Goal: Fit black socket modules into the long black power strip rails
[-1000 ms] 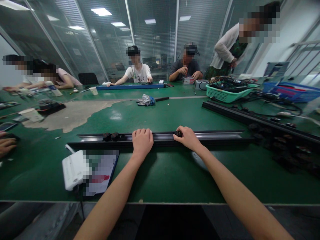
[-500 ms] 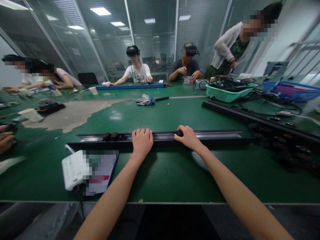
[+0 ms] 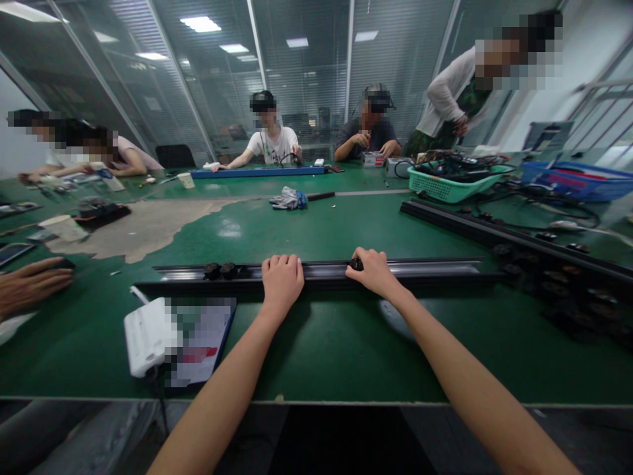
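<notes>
A long black rail (image 3: 326, 285) with a shiny inner channel lies across the green table in front of me. My left hand (image 3: 283, 282) is closed over the rail near its middle, fingers wrapped over the far edge. Further right, my right hand (image 3: 373, 269) pinches a small round black part (image 3: 355, 264) at the channel; its underside is hidden. Two similar round black parts (image 3: 220, 270) sit in the channel left of my left hand.
A white device (image 3: 148, 336) and a phone-like flat item (image 3: 202, 340) lie near the front left. More black rails (image 3: 459, 224) and a green basket (image 3: 450, 185) are on the right. Gloves (image 3: 289, 198) lie beyond the rail. A co-worker's hand (image 3: 34, 284) reaches in from the left.
My hands and the rail stay in nearly the same place. The co-worker's hand at the left edge has moved further into view, holding something dark.
</notes>
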Motion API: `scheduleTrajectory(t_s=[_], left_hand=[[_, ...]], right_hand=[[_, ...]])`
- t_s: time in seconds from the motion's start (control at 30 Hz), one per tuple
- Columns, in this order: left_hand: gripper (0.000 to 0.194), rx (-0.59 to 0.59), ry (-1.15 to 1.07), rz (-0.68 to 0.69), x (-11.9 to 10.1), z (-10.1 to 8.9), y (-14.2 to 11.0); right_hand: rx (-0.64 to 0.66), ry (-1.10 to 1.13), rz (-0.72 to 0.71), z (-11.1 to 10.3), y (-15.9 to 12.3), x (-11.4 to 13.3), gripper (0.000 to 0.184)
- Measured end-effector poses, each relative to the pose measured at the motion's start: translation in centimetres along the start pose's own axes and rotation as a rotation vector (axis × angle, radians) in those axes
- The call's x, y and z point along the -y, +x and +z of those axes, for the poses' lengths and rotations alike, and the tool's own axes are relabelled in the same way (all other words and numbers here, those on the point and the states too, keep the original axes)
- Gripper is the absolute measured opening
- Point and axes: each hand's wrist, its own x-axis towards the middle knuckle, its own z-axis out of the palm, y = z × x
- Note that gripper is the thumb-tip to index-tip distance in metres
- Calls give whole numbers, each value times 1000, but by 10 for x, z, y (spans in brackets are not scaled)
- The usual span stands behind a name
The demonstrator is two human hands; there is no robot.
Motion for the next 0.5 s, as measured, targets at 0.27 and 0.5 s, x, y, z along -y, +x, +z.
scheduleTrajectory(t_s=[0.27,0.5], left_hand=[[33,4,-9,-6,-1,-1,0],[34,5,5,-5,-1,-1,0]], right_hand=[[4,-8,8,1,0,0,21],[3,-3,17,-2,-1,1,20]])
